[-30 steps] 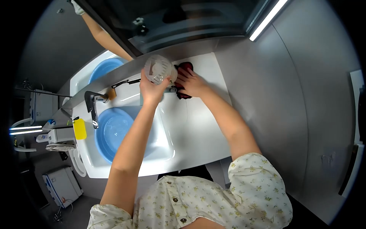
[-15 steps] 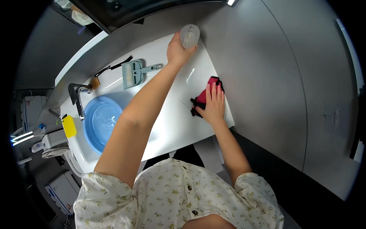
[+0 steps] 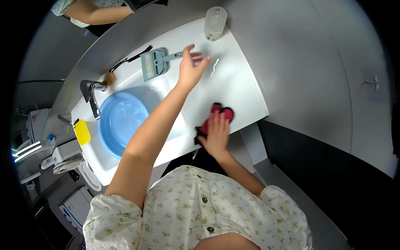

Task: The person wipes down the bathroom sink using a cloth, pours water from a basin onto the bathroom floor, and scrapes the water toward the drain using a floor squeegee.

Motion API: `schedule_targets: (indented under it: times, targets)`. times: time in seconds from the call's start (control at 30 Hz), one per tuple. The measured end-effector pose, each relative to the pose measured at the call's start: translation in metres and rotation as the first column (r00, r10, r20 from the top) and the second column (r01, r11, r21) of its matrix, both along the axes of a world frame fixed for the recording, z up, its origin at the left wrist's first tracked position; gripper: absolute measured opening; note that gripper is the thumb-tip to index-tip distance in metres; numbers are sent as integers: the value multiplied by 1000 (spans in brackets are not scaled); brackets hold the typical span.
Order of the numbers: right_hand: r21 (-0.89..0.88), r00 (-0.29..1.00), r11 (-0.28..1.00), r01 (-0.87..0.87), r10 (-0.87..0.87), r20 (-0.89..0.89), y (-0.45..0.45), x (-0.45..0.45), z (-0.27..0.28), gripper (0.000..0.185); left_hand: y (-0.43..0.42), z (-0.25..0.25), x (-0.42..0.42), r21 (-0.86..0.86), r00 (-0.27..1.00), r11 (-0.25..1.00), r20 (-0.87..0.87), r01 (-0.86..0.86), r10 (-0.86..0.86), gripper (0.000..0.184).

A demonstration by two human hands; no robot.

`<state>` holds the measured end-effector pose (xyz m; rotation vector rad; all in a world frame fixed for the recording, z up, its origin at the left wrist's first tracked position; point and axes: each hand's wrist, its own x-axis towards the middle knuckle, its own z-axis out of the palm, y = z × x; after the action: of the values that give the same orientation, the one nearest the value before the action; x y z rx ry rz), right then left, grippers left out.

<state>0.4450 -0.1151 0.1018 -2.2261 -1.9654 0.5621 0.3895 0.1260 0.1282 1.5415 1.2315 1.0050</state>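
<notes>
My left hand [image 3: 192,68] hovers over the white counter with its fingers apart and nothing in them. It is near the handle of a grey-green small brush in a dustpan [image 3: 155,64]. A clear ribbed cup [image 3: 216,24] stands at the counter's far corner, apart from that hand. My right hand [image 3: 216,135] lies flat, fingers stretched, on a red and black fabric item [image 3: 227,113] near the front edge. The palm covers part of the fabric, so its exact kind cannot be made out.
A blue basin [image 3: 109,139] holding water sits in the white sink, under a black and chrome faucet [image 3: 92,98]. A yellow card-like piece [image 3: 82,132] lies at the left rim. Behind the dustpan is a black long-handled item [image 3: 131,58]. A grey wall [image 3: 291,62] borders the right.
My left hand has let go of the cup, which now stands in the corner, and has drawn back. My right hand has moved the fabric toward me, to the front edge.
</notes>
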Motion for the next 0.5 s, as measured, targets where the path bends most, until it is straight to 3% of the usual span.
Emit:
schedule_targets:
  times: [0.07,0.2,0.33,0.4,0.47,0.5]
  targets:
    - [9,993,994,-106,106,-42,7,-37,1,96,-27,-2,-20,-180,997,983,70,23,-10,63]
    - [143,979,971,-193,201,-37,36,-52,-3,95,-45,-5,-61,-230,996,973,91,14,7,50]
    - [228,999,973,-37,39,-1,90,-26,-5,102,-31,-4,-96,-234,996,968,-7,-86,87,38]
    - [267,998,962,-53,45,38,121,-12,-8,105,-21,-6,-106,42,924,994,-367,-103,111,35]
    - [312,997,946,-83,76,33,150,-5,-11,108,-9,-9,-109,162,897,977,-397,-140,195,34]
    - [293,995,951,-97,95,21,164,-3,-10,109,-3,-9,-108,220,821,966,-520,-137,235,37]
